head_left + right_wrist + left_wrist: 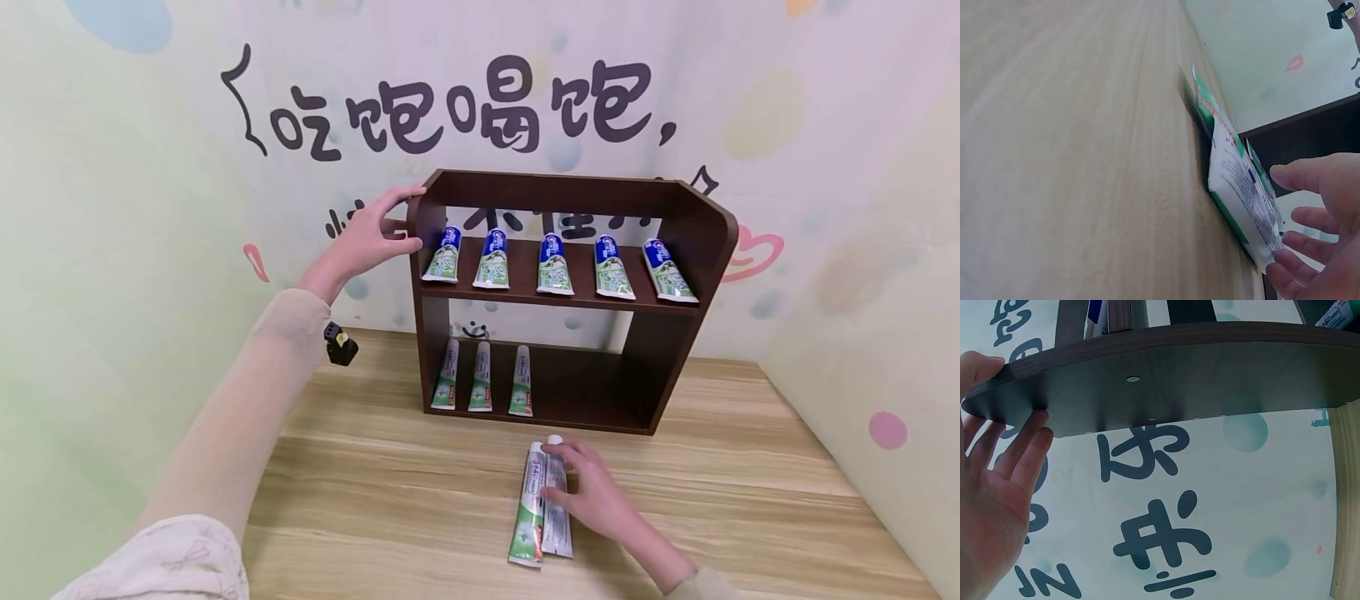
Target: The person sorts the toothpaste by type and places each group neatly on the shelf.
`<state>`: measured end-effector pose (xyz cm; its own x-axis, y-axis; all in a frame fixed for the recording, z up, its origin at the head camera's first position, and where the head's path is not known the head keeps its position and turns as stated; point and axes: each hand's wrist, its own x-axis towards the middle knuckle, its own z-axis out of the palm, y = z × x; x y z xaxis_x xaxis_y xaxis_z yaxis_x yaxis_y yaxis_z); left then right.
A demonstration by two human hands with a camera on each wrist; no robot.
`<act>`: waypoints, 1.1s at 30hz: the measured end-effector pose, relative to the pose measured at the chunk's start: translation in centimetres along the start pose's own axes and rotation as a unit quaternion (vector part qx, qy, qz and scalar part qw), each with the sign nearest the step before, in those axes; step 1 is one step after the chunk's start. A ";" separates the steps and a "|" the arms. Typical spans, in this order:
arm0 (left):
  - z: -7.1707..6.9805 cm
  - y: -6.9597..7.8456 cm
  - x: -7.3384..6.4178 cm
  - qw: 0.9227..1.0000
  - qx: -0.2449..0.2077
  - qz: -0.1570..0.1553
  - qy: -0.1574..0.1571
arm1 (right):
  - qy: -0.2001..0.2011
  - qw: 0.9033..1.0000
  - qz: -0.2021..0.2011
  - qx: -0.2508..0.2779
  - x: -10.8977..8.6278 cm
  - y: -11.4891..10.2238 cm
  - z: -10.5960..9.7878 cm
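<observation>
A dark brown two-tier shelf (555, 185) stands against the wall. My left hand (371, 233) grips its upper left side panel (1166, 381), with the thumb at one edge and the other fingers at the opposite edge and outer face. On the table before the shelf, a green and white toothpaste tube (527, 517) lies front up beside a second toothpaste tube (557, 525) showing its printed back. My right hand (592, 492) reaches over the second tube, fingers spread and fingertips at its cap end. In the right wrist view, the thumb stands apart from the tubes.
Several blue and green toothpaste tubes (555, 265) line the upper tier. Three slim grey and green tubes (482, 379) lie at the left of the lower tier. A small black device (341, 346) is left of the shelf. Printed walls enclose the wooden table (360, 475).
</observation>
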<state>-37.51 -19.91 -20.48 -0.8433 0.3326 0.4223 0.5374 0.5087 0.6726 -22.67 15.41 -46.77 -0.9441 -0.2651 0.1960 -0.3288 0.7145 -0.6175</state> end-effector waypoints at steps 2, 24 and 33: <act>0.0 -0.4 0.2 1.000 0.000 0.001 0.001 | -0.001 1.000 0.001 0.000 0.0 0.0 0.1; 0.1 -1.1 0.3 1.000 0.003 0.015 0.010 | 0.001 0.998 0.033 -0.050 0.1 -0.6 0.5; 0.0 -1.3 0.5 1.000 0.005 0.018 0.012 | 0.003 0.999 0.035 -0.040 0.3 -0.6 0.2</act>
<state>-38.57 -20.36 -21.16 -0.8238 0.3316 0.4598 0.5667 0.5044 0.6515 -22.71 14.75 -46.46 -0.9651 -0.2080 0.1589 -0.2617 0.7813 -0.5666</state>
